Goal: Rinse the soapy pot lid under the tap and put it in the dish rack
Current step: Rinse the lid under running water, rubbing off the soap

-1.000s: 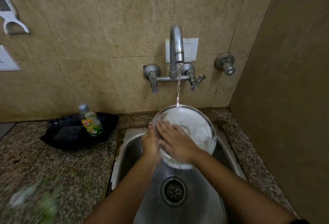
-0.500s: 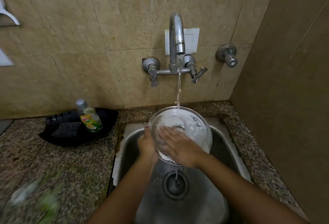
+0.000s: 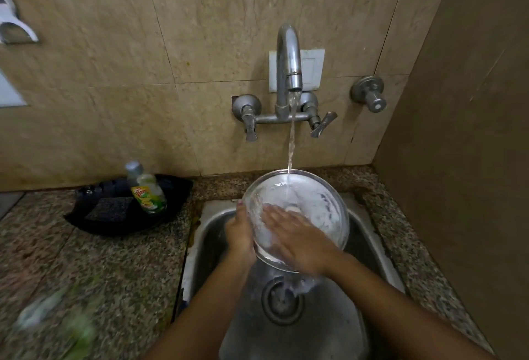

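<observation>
A round glass pot lid (image 3: 320, 202) with a metal rim, streaked with white foam, is held tilted over the steel sink (image 3: 211, 225). Water from the tap (image 3: 289, 67) falls onto its upper part. My left hand (image 3: 240, 233) grips the lid's left edge. My right hand (image 3: 297, 239) lies flat on the lid's face, fingers spread and blurred. Water runs off the lid's lower edge toward the drain (image 3: 282, 301). No dish rack is in view.
A black tray (image 3: 94, 225) on the granite counter at left holds a dish soap bottle (image 3: 147, 190) and a dark scrub pad (image 3: 108, 210). A tiled wall stands behind; a side wall closes the right. A second valve (image 3: 370, 96) juts from the wall.
My right hand has slid across the lid's face, rubbing it. Some foam has washed away, showing clear glass at the left. The camera view shifted slightly.
</observation>
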`<state>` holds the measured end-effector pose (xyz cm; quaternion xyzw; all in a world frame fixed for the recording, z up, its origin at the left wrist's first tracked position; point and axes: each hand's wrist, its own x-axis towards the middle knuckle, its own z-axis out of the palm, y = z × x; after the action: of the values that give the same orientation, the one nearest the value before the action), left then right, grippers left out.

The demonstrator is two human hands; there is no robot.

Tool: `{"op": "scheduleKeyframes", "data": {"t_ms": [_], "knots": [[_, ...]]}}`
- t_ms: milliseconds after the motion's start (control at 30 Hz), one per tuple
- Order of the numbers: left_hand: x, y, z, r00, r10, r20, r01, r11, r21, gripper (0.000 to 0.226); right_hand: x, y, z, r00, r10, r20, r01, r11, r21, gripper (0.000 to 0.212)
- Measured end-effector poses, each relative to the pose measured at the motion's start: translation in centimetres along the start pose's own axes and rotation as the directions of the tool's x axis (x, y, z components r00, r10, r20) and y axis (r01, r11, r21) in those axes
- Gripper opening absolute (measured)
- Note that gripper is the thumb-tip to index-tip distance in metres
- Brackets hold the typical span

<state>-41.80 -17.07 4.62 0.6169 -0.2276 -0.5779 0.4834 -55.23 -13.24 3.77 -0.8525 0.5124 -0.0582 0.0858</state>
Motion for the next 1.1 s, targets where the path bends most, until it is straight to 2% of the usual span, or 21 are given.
{"op": "scheduleKeyframes", "data": {"t_ms": [67,100,167,233,300,367,433,500,533,600,633,700,800,867,933,1033,1100], "knots": [[0.5,0.2,-0.5,1.0,0.02,-0.02,-0.02,1.0,0.012,0.047,-1.7,2.2,0.2,0.994,0.1,-0.049,-0.103,0.992,-0.073,0.06],[0.5,0.2,-0.6,0.999,0.034,-0.021,-0.033,0.999,0.034,0.047,-1.9,3.2,0.1,0.976,0.192,-0.106,-0.2,0.977,-0.074,0.064],[0.2,-0.3,-0.6,0.999,0.047,-0.002,-0.047,0.997,0.058,0.049,-0.7,4.7,-0.1,0.895,0.39,-0.215,-0.403,0.915,-0.019,0.07],[-0.4,-0.7,-0.2,0.998,0.047,0.031,-0.049,0.998,0.048,0.047,1.9,4.9,-0.4,0.818,0.481,-0.315,-0.494,0.868,0.043,0.068],[-0.7,-0.9,-0.1,0.994,0.062,0.093,-0.068,0.996,0.059,0.036,4.8,4.5,-0.7,0.803,0.453,-0.388,-0.454,0.886,0.096,0.056],[-0.8,-0.5,-0.5,0.978,0.073,0.195,-0.091,0.992,0.086,0.021,6.9,3.9,-1.4,0.852,0.352,-0.388,-0.347,0.934,0.086,0.046],[-0.8,0.3,-1.0,0.955,0.093,0.281,-0.129,0.985,0.114,0.022,8.0,3.5,-2.7,0.911,0.198,-0.363,-0.196,0.98,0.044,0.037],[-0.5,1.2,-1.2,0.938,0.159,0.309,-0.212,0.967,0.144,0.018,8.3,3.8,-3.9,0.931,0.078,-0.357,-0.076,0.997,0.02,0.031],[-0.3,1.6,-1.2,0.928,0.188,0.321,-0.244,0.959,0.143,0.014,8.1,4.2,-4.5,0.941,0.082,-0.328,-0.071,0.996,0.047,0.034],[0.2,2.5,-1.2,0.919,0.193,0.344,-0.25,0.96,0.128,0.013,7.4,5.4,-5.6,0.948,0.191,-0.255,-0.138,0.968,0.211,0.044],[0.5,2.9,-1.3,0.917,0.188,0.352,-0.248,0.96,0.131,0.014,7.0,6.1,-6.0,0.938,0.225,-0.263,-0.152,0.95,0.271,0.047],[1.0,3.4,-1.5,0.908,0.188,0.375,-0.262,0.953,0.155,0.014,6.5,6.0,-6.3,0.944,0.154,-0.293,-0.095,0.974,0.205,0.043],[1.2,3.5,-0.9,0.872,0.232,0.431,-0.364,0.896,0.254,0.007,7.4,3.5,-6.2,0.98,-0.094,-0.175,0.089,0.995,-0.034,0.033],[1.2,3.3,-0.5,0.858,0.253,0.446,-0.407,0.865,0.292,0.005,7.6,2.7,-6.2,0.967,-0.202,-0.154,0.193,0.978,-0.074,0.031],[1.1,3.4,-0.6,0.873,0.253,0.417,-0.381,0.887,0.262,0.007,7.2,4.0,-6.3,0.977,-0.123,-0.172,0.136,0.989,0.066,0.032],[1.3,3.3,-1.6,0.902,0.203,0.382,-0.278,0.948,0.154,0.016,5.7,7.0,-6.5,0.958,0.16,-0.239,-0.064,0.93,0.363,0.032],[1.4,3.2,-1.7,0.892,0.217,0.397,-0.297,0.942,0.153,0.018,5.4,6.2,-7.0,0.962,0.156,-0.222,-0.056,0.915,0.399,0.031]]}}
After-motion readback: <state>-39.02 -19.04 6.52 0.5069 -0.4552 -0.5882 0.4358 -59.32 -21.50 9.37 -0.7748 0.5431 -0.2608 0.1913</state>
